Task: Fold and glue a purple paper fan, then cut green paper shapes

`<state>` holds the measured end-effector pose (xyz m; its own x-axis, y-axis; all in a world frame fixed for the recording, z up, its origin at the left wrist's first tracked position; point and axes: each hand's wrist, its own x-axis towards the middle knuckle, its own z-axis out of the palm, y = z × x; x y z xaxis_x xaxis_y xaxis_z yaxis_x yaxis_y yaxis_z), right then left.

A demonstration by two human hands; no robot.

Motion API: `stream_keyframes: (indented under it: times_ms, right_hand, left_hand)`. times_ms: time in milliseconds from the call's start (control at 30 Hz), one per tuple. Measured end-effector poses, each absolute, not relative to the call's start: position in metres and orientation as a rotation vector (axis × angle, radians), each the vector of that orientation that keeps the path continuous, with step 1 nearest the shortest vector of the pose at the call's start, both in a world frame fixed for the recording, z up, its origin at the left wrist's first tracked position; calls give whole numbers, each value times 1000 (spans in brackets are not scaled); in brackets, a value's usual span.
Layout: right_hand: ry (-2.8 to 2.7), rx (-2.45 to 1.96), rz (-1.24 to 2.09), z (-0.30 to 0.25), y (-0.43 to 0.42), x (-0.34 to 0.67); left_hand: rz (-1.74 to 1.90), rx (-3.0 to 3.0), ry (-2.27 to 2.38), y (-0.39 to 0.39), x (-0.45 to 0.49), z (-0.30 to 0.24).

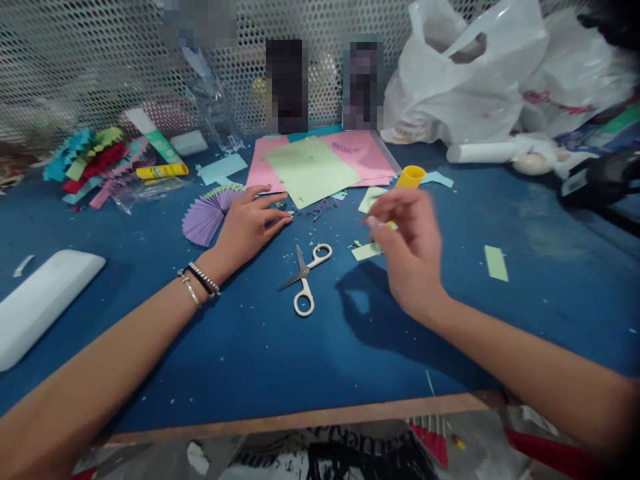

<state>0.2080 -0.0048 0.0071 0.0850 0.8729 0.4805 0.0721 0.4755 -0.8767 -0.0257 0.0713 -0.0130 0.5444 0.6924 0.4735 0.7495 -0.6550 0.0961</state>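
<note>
My left hand rests on the blue table with its fingers stretched out flat, pressing the edge of a purple folded paper fan. My right hand hovers above the table, blurred by motion, with its fingers closed round a yellow glue stick whose top sticks out above them. White-handled scissors lie open on the table between my hands. A small green paper scrap lies just under my right hand.
Pink and green paper sheets lie at the back centre. Colourful folded paper and another glue stick sit back left. A white case is at the left, white plastic bags back right, a green strip at the right.
</note>
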Motion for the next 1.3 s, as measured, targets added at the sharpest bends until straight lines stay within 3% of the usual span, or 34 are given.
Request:
stream_keyframes:
  times_ms: [67, 167, 400, 567, 767, 1300]
  right_hand:
    - [-1205, -859, 407, 7, 1, 214]
    - [-1103, -906, 181, 4, 15, 225]
    - [-1090, -1178, 541, -17, 41, 237]
    - [-1296, -1091, 755, -24, 49, 235]
    - [-1470, -936, 881, -21, 49, 229]
    - [-1468, -774, 992, -16, 48, 219]
  left_hand:
    - [-750, -2652, -1247, 72, -25, -12]
    - [-819, -2654, -1268, 70, -22, -9]
    - [-1547, -2548, -1812, 33, 1, -2]
    - [-2024, -2512, -2323, 1, 25, -1]
    - [-2000, -2657, -2570, -9, 32, 2]
    - [-1971, -2739, -2528, -9, 30, 1]
